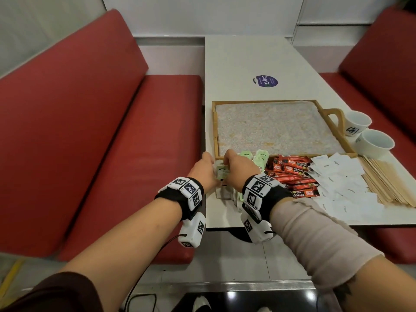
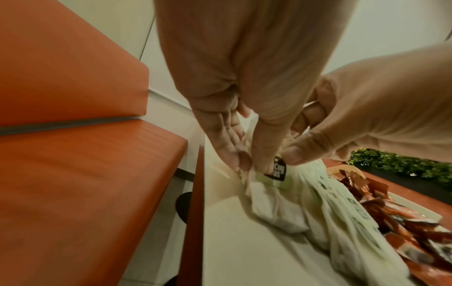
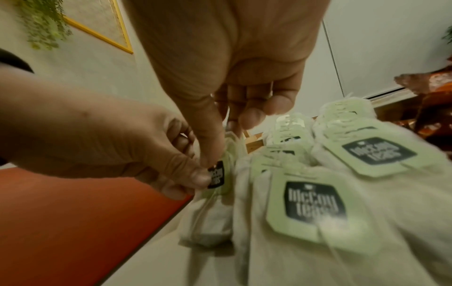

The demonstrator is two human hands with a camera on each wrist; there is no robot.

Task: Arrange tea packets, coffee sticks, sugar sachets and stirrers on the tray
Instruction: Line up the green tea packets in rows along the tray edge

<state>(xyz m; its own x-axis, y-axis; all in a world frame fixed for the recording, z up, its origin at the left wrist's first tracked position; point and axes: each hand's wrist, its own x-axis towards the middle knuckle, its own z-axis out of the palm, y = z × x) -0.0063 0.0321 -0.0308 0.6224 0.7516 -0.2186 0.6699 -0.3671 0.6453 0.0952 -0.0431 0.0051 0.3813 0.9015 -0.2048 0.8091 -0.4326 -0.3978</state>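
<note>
- Both hands meet at the near left corner of the table [image 1: 243,64], just in front of the wooden tray [image 1: 215,131].
- The left hand [image 1: 203,171] has its thumb and fingers curled in, pinching one tea bag [image 2: 274,203] at its pale green label, beside the edge of the table.
- The right hand [image 1: 238,167] pinches the same tea bag from the other side, its thumb tip on the dark patch of the label and its other fingers loosely bent above.
- The other tea bags [image 1: 258,157] lie in rows just right of the hands, some leaning on the tray's near rim.
- Beyond them, in a line along the table: red coffee sticks [image 1: 292,174], white sugar sachets [image 1: 342,183], then wooden stirrers [image 1: 387,183].
- The tray's speckled mat [image 1: 276,127] is bare.
- Two white cups [image 1: 367,134] stand by the tray's right handle.
- Red bench seats [image 1: 90,131] flank the table.
</note>
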